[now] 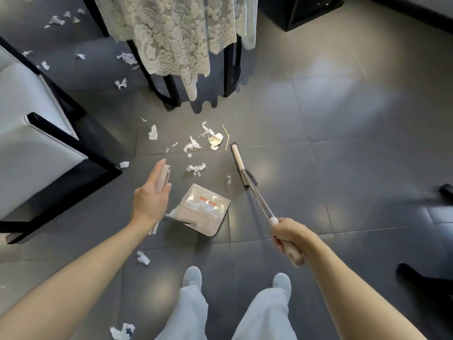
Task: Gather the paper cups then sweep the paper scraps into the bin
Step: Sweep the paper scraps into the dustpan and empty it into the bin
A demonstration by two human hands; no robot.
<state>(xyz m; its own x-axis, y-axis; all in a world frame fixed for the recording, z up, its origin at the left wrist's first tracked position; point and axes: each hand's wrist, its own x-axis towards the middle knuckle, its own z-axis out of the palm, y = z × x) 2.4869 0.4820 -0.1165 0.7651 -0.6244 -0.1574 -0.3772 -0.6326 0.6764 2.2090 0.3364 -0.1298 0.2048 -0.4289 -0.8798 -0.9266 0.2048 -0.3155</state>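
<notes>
- Two sets of fingers, both busy. The left hand (149, 197) lays its fingers (159, 171) straight along the tall handle of the dustpan (206, 209), and the thumb pinches from the other side. It is a light hold, enough to steady the pan with its mouth on the floor.
- The right hand (291, 235) is closed firmly round the top end of the broom (241, 165), fingers curled on the grip. By my reading, holding it that high gives reach without stooping.
- The broom's head rests on the floor (343, 155) just right of the litter and ahead of the pan. It looks set to rake the mess across and back toward the pan's mouth.
- The main cluster of paper scraps (193, 144) lies between the broom head and the pan. One yellowish crumpled piece (215, 139) could be a crushed cup, but I can't tell.
- White bits show inside the pan already.
- More scraps lie under the lace-draped table (171, 33), beside the chair (36, 133) and near the shoes.
- No bin or intact cup is in view, and plenty of sweeping looks left to do.
</notes>
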